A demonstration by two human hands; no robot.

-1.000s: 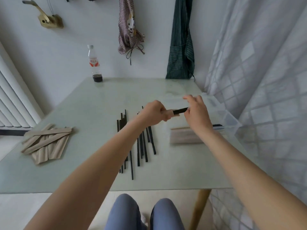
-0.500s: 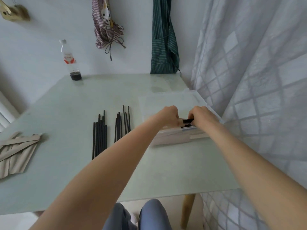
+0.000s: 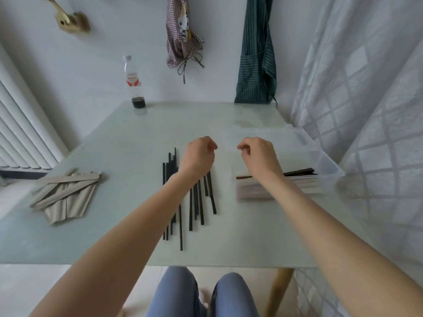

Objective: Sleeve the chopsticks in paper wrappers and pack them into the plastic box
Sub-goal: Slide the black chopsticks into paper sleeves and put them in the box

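Several bare black chopsticks (image 3: 195,202) lie side by side on the middle of the glass table (image 3: 137,236). A loose heap of tan paper wrappers (image 3: 66,193) sits at the left. The clear plastic box (image 3: 320,161) stands at the right and holds a stack of sleeved chopsticks (image 3: 302,181) with dark tips showing on top. My left hand (image 3: 199,156) hovers over the far ends of the bare chopsticks, fingers loosely curled, holding nothing. My right hand (image 3: 258,154) hovers over the box's left part, fingers loosely curled and empty.
A nearly empty plastic bottle (image 3: 134,82) stands at the table's far edge. A radiator (image 3: 20,133) runs along the left, a curtain (image 3: 366,88) hangs close on the right. Cloth items hang on the back wall. My knees show under the near edge.
Both hands let go of the sleeved chopsticks, which now lie in the box. The hands have lifted and drawn apart, the left one back over the bare chopsticks.
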